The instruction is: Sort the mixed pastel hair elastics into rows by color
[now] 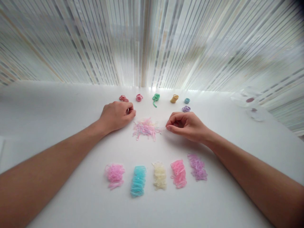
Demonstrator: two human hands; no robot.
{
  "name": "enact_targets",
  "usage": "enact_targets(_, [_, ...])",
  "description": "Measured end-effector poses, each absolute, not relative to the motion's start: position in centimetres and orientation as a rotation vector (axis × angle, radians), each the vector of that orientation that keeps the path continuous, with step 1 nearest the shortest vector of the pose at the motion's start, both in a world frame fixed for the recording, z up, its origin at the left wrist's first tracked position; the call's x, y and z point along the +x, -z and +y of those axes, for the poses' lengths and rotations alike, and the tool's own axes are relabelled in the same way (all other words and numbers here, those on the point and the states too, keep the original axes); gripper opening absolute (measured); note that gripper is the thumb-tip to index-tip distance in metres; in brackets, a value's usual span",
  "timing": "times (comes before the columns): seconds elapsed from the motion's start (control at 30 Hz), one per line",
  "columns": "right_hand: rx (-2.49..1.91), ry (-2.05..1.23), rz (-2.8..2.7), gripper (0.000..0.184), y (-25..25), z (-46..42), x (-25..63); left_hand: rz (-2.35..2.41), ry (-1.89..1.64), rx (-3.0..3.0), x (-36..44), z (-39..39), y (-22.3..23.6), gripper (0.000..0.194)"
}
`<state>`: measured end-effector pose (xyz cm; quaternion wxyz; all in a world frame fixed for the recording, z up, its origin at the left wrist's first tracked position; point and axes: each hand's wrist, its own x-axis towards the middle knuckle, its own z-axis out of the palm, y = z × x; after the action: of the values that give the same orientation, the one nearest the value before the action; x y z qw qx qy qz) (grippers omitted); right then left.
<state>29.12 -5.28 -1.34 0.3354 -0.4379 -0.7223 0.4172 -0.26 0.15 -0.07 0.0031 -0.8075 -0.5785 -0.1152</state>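
Right hand (187, 125): the fingers (173, 129) were drawn into a narrow pinch, thumb below forefinger, at the right edge of the mixed band pile (144, 128). Whether the tips had closed on a loose strand could not be told.

Left hand (116, 114): its fingers were curled inward, tips meeting the thumb, with no band visible between them. This hand rested at the upper left of the pile, just beside it.

The pile lay between the hands on the desk (78, 202), its strands tangled and mostly pink, with paler pieces.

Handling: the bands appeared very light, soft and flexible, and likely to cling to one another. A fingertip pinch at a protruding end, clear of the tangle, was judged the best hold; a hard pull might have dragged neighbours along.

Nearer the wearer, five groups stood in a row: pink bands (115, 173), turquoise bands (138, 181), cream bands (159, 176), coral bands (179, 173) and purple bands (198, 167).

Beyond the hands were small coloured coils, including a green coil (156, 98) and a yellow coil (174, 99). A striped curtain (128, 41) formed the background.
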Motion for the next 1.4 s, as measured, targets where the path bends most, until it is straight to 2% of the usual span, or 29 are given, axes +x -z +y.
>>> enact_targets(0.27, [-1.163,-1.156,-1.785,0.024,0.7,-5.7,29.5,-1.816,0.370,-2.541,-0.3,0.2,0.2,0.032])
enact_targets(0.47, [-1.178,-1.011,-1.822,0.018,-1.0,-6.3,29.9,-1.794,0.370,-2.546,-0.4,0.3,0.2,0.031])
enact_targets(0.77, [-1.222,-0.883,-1.787,0.021,-5.3,-8.6,32.5,-1.825,0.356,-2.541,-0.4,0.4,0.0,0.031])
enact_targets(0.9, [-1.181,-0.843,-1.646,0.023,-4.6,-10.1,34.4,-1.831,0.331,-2.528,-0.4,0.7,0.1,0.031])
enact_targets(1.13, [-1.262,-1.118,-1.774,0.017,-0.7,-10.8,36.3,-1.846,0.290,-2.491,-0.4,0.7,0.0,0.033])
enact_targets(1.4, [-1.208,-1.241,-2.076,0.010,-2.4,-11.5,35.7,-1.811,0.264,-2.486,-0.1,0.1,-0.5,0.030])
